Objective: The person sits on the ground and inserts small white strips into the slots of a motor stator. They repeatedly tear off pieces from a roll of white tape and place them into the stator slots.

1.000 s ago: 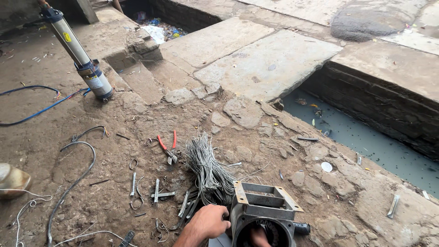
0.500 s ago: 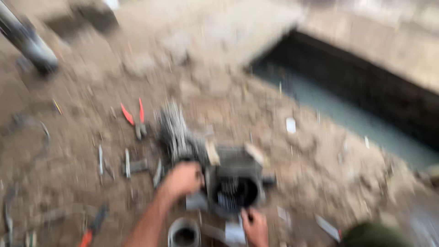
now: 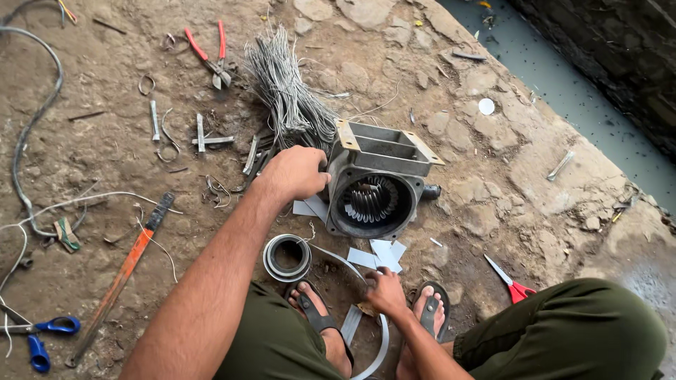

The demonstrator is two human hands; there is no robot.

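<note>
A grey metal motor housing (image 3: 380, 172) lies on the dirt ground with its round opening facing me, winding slots visible inside. My left hand (image 3: 294, 172) grips its left side. A bundle of grey wires (image 3: 285, 88) lies just behind that hand. My right hand (image 3: 385, 290) rests low between my sandalled feet, fingers closed on a strip of grey insulating sheet (image 3: 366, 331). Cut pale paper pieces (image 3: 380, 255) lie under the housing. A roll of grey strip (image 3: 287, 257) sits beside my left foot.
Red pliers (image 3: 211, 56) and small metal tools (image 3: 201, 137) lie at the back. An orange-handled hacksaw (image 3: 123, 274), blue scissors (image 3: 42, 338) and cables (image 3: 32, 134) are at the left. Red scissors (image 3: 512, 283) lie at the right. A water channel (image 3: 577, 98) runs along the far right.
The view has dropped and moved closer to the housing. My left hand stays on the housing; my right hand has moved down to the strip between my feet.
</note>
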